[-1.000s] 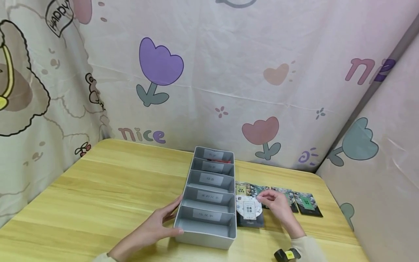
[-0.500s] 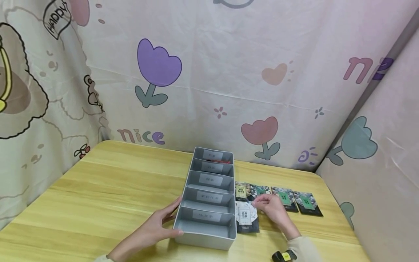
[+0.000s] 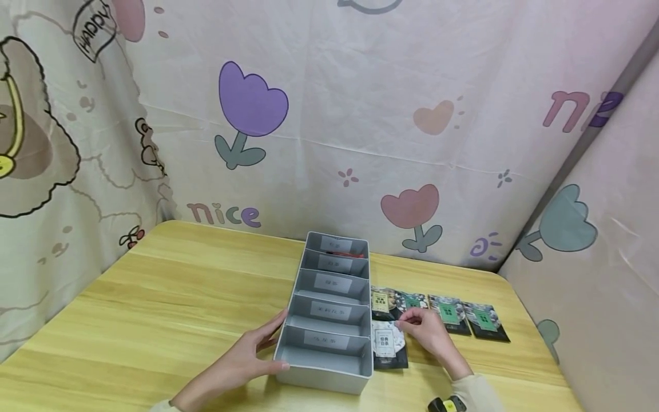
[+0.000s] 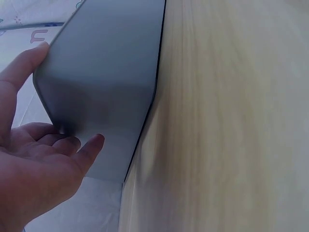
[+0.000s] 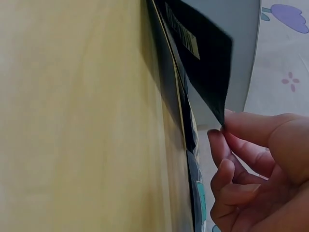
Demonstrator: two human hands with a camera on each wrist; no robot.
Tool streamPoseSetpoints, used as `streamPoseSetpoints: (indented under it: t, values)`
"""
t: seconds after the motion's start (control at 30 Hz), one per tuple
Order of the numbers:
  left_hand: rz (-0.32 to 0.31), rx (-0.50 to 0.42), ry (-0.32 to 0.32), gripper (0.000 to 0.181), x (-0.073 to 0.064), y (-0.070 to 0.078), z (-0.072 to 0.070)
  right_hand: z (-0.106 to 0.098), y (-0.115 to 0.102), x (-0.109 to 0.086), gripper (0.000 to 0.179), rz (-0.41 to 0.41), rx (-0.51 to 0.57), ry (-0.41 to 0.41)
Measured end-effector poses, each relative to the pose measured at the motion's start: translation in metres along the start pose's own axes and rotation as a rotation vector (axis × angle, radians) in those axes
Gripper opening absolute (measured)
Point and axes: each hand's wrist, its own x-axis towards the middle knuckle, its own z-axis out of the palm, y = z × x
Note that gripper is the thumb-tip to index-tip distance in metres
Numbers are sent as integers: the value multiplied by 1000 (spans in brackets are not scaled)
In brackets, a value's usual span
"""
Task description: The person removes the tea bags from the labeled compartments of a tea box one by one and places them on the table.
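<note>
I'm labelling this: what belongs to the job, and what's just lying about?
Likely the job:
grey rectangular divided box, left hand on it
flat white-and-black packet, pinched by right hand
flat black packets, green- or yellow-labelled

Surroundings:
yellow wood-grain table
flower-print white cloth

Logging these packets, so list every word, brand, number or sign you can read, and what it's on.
"HAPPY": pale printed left curtain.
"nice": pale printed back curtain.
"ni", then a purple letter: same curtain.
"经典白茶": white label on the dark flat packet pinched by the right hand.
Unreadable: paper labels in the grey plastic divided box; yellow and green labels on the other dark packets; barcode; yellow patch.
</note>
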Motion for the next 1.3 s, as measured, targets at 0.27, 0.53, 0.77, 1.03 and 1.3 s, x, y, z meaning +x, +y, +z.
streamPoseSetpoints:
  t: [0.27,0.53,0.77,1.03,1.3]
  values:
    - [-4,12,-5,87,1,0,1,-2,0,-1,10,5,-35,12]
    - [-4,20,-6,87,0,0,1,-4,0,-2,17,9,-46,-11]
    - [-8,15,-11,85,-1,0,0,-6,0,0,21,-21,-73,-17]
    - [-7,6,-14,86,-1,-1,1,-9,-9,8,18,-101,-154,-10]
    - [-12,26,-2,86,-1,-1,0,-19,-24,39,20,-340,-243,-134]
